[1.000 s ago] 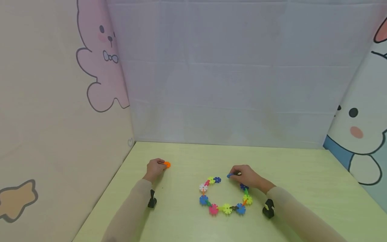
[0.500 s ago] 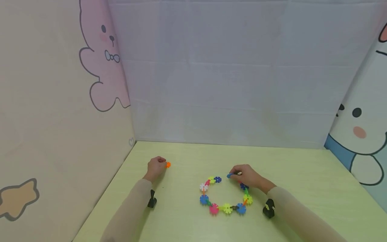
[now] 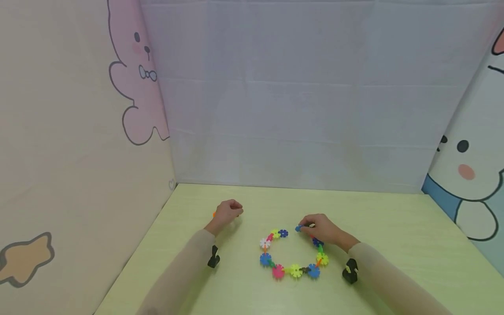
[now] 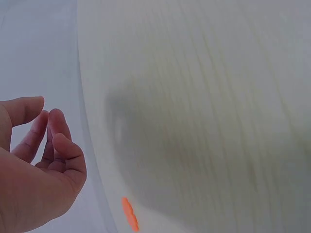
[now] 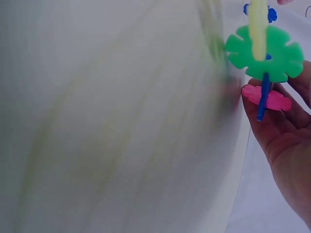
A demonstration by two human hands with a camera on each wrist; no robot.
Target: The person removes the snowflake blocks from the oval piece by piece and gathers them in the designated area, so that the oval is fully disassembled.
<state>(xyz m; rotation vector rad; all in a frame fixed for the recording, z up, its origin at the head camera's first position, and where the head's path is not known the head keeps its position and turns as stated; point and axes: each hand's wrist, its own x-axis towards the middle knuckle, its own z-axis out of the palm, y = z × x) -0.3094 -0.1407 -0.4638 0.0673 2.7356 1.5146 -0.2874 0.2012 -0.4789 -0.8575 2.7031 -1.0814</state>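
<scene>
A chain of colourful flower-shaped interlocking discs (image 3: 296,271) lies in an almost closed ring on the table, with a gap at the far side. My right hand (image 3: 320,228) pinches the chain's right end, where a blue disc (image 3: 298,228) pokes out past the fingertips. In the right wrist view a green disc (image 5: 282,53) and a pink disc (image 5: 277,100) of the chain stand in front of the palm. My left hand (image 3: 226,213) hovers left of the ring, fingers loosely bent, holding nothing. An orange disc (image 4: 130,213) lies on the table behind it, mostly hidden in the head view.
The pale yellow-green table (image 3: 374,218) meets a white cloth backdrop (image 3: 299,96) at the back. A cartoon-printed wall (image 3: 78,153) borders it on the left, another (image 3: 468,175) on the right. A black wrist camera (image 3: 350,271) sits on the right sleeve; the left has one too.
My left hand has let go of the orange disc and moved right, toward the ring, leaving the disc on the table. My right hand stays at the chain's end.
</scene>
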